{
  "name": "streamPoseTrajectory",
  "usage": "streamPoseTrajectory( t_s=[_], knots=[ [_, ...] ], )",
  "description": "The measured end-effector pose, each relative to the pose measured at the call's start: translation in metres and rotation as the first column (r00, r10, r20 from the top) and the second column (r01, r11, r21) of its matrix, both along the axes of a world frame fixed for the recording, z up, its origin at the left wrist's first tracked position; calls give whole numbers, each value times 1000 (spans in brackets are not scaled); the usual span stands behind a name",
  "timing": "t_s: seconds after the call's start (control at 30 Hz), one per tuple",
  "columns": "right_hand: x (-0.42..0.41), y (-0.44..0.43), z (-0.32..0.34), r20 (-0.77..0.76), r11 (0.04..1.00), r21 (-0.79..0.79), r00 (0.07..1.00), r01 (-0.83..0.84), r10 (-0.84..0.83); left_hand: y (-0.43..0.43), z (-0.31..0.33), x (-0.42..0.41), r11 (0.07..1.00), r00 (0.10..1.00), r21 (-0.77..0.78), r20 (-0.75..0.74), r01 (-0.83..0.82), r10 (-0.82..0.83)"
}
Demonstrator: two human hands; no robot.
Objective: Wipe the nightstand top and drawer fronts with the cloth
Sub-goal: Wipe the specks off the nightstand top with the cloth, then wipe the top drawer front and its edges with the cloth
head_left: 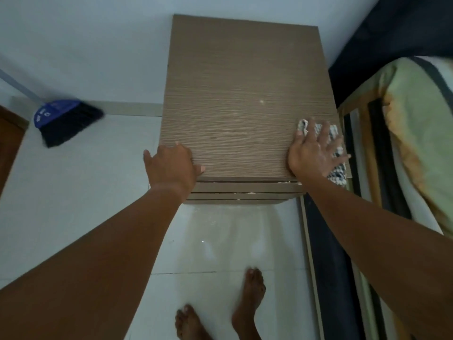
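Left hand (172,163) curled in a loose grip, right hand (315,153) flat, fingers spread, both arms outstretched

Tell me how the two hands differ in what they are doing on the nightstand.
The right hand lies flat with fingers spread, pressing the checked cloth onto the nightstand top; the left hand is bare. The right hand sits at the near right corner, next to the bed; the left hand curls over the near left corner, apparently bracing. Both rest on the top's front edge.
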State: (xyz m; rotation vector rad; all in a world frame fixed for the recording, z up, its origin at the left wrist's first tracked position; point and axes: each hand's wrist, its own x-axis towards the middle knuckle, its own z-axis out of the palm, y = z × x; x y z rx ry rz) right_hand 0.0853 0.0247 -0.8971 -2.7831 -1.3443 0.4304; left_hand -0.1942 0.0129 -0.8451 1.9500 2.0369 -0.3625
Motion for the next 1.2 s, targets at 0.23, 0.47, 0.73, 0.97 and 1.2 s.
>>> streamPoseTrajectory(
  t_s=[0.23, 0.47, 0.73, 0.97, 1.2],
  knots=[
    [-6, 12, -6, -71, 977, 182, 992, 114, -103, 37, 4, -7, 998, 999, 64, -30, -11, 13],
    [-107, 20, -1, -119, 902, 416, 977, -115, 179, 25, 11, -21, 948, 995, 303, -7, 99, -102],
    [-179, 36, 52, 172, 513, 517, 670, -685, 722, 17, 35, -32, 846, 962, 466, -46, 258, -268],
    [-64, 39, 84, 464, 397, 491, 619, -775, 634, 26, 54, 48, 787, 912, 499, -17, 362, -409],
    [-1, -1, 97, 657, 429, 507, 657, -748, 369, -24, 26, 104, 783, 874, 528, 144, 329, -465]
  ],
)
